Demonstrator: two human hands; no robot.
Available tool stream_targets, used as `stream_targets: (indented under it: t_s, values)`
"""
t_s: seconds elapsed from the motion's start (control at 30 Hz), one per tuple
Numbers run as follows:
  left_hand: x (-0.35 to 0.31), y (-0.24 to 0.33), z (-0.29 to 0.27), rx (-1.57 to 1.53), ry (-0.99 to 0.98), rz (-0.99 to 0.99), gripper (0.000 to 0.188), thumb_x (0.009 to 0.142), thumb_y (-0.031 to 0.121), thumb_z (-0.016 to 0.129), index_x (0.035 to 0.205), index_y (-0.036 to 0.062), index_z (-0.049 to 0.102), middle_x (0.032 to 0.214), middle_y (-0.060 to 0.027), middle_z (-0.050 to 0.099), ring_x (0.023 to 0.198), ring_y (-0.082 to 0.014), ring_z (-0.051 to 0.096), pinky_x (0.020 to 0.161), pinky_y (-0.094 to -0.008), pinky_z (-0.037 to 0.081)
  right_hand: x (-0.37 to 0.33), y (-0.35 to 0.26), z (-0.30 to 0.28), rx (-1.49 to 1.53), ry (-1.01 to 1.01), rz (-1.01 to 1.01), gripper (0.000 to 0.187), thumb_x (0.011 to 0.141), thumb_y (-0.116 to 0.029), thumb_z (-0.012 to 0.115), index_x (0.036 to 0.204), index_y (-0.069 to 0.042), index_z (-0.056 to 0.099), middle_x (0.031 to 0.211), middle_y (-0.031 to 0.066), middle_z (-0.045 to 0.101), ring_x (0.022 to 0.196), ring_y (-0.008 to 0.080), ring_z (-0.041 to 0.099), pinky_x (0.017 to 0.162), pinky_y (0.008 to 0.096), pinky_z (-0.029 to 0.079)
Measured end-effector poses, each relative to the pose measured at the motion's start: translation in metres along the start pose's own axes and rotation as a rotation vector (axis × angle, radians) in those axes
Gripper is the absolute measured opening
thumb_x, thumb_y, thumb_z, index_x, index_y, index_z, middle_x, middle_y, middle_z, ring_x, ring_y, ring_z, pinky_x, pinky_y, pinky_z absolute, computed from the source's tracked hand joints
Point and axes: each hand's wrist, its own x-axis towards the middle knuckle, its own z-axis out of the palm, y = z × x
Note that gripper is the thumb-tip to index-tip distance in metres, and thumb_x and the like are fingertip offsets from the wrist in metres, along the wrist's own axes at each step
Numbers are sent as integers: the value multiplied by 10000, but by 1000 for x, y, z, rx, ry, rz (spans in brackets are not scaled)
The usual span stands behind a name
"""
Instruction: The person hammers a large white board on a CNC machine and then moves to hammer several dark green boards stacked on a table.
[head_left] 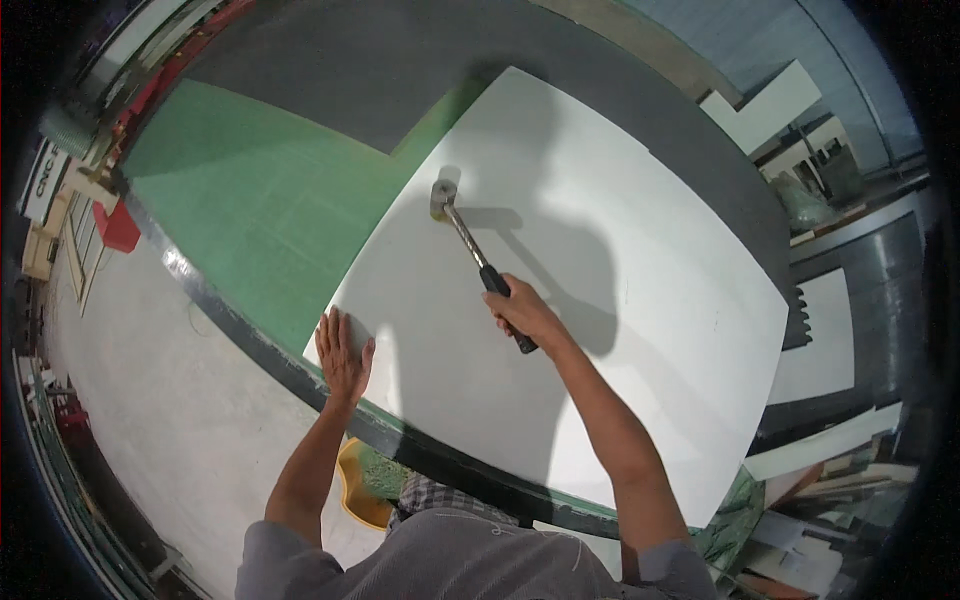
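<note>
A large white sheet lies on the work table before me. My right hand is wrapped round the black grip of a mallet, which has a metal shaft and a short grey and yellowish head. The mallet's head points away from me, over the left part of the sheet. Whether it touches the surface I cannot tell. At the sheet's near left corner my left hand lies flat, fingers stretched out, holding nothing.
Green covering and dark grey covering show around the sheet on the table. A yellow bin with green contents stands below the near edge. White offcuts lie beyond the far right. A red object is at the left.
</note>
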Motion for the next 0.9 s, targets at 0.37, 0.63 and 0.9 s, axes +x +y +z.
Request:
stream_targets:
  t_s: [0.37, 0.63, 0.9]
  values:
    - [7, 20, -3, 8, -35, 25, 587, 881, 402, 398, 1251, -50, 339, 1330, -218, 302, 1259, -382, 230, 1025, -494, 196, 169, -79, -110, 133, 402, -380, 218, 765, -197, 516, 756, -1, 419, 555, 43, 467, 441, 135, 455, 421, 281, 385]
    - [5, 13, 2, 62, -78, 23, 543, 891, 335, 408, 1279, -27, 295, 1334, -230, 284, 1256, -399, 221, 1012, -515, 213, 199, -59, -170, 124, 395, -94, 203, 750, -144, 557, 675, 9, 448, 563, 60, 472, 444, 151, 474, 396, 309, 410]
    - [3, 12, 4, 31, -50, 60, 547, 891, 340, 399, 1292, -13, 282, 1353, -219, 254, 1263, -389, 207, 1012, -515, 211, 142, -18, -253, 396, 586, -132, 177, 803, -165, 558, 812, -21, 456, 604, 50, 474, 460, 114, 453, 387, 283, 422]
